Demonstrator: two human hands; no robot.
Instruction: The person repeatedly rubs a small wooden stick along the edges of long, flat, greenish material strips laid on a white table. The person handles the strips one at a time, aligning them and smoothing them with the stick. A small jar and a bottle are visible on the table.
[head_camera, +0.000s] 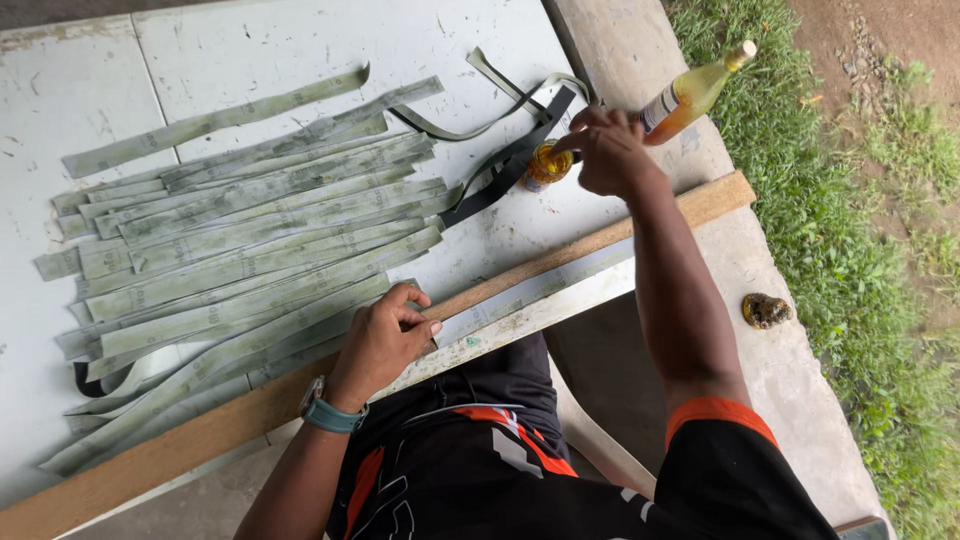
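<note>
My left hand (385, 335) rests with curled fingers on the near end of a pale green strip (250, 300), beside a long wooden batten (600, 240) that runs along the table's front edge. My right hand (608, 150) reaches to the far right of the table, its fingers closed at a small jar of yellow-orange liquid (547, 165). A tilted glass bottle of amber liquid (695, 95) lies just behind that hand. Whether the hand grips the jar or something small above it is unclear. A teal watch (330, 413) sits on my left wrist.
Several long pale green strips (240, 215) lie side by side across the white table (260, 50). A black strip (505, 170) and curled green ones lie near the jar. A concrete ledge (790, 380) with a dark lump (765, 310) borders grass (880, 200) on the right.
</note>
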